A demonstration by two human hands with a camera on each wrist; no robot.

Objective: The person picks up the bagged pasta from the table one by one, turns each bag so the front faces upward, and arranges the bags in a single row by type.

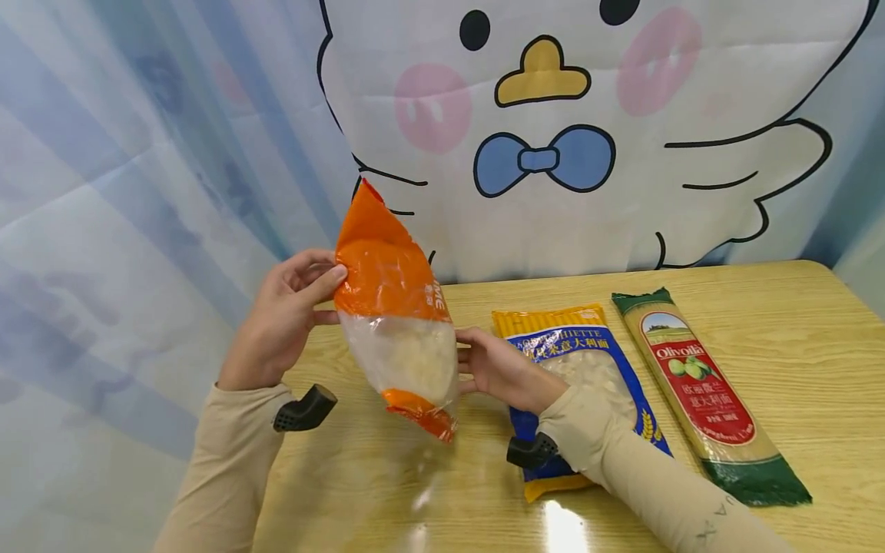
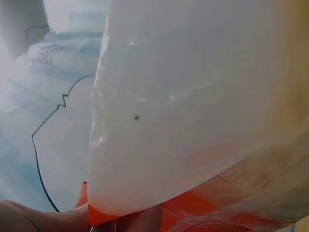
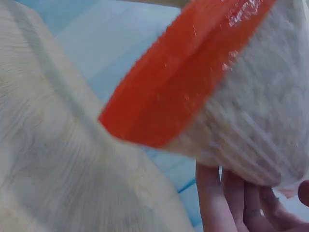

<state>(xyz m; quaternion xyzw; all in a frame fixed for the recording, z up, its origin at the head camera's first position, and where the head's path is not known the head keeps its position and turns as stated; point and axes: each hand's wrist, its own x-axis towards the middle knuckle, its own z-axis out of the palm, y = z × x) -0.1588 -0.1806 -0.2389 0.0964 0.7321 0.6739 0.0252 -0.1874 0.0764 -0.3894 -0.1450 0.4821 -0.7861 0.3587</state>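
An orange-and-clear plastic bag (image 1: 390, 307) with pale contents is held up over the table, tilted, its narrow orange end upward. My left hand (image 1: 283, 315) pinches the bag's left edge, thumb in front and fingers behind. At the lower right side, my right hand (image 1: 505, 369) holds the bag, its fingertips partly hidden behind it. The right wrist view shows the fingers (image 3: 215, 203) against the underside of the filled part, below the orange end strip (image 3: 169, 92). Clear film (image 2: 183, 96) fills most of the left wrist view.
A blue-and-yellow bag of orecchiette pasta (image 1: 581, 361) lies under my right forearm. To its right is a long green-ended pack of spaghetti (image 1: 698, 376) with a red label. Behind the wooden table (image 1: 781, 338) hangs a cartoon-printed curtain (image 1: 539, 223).
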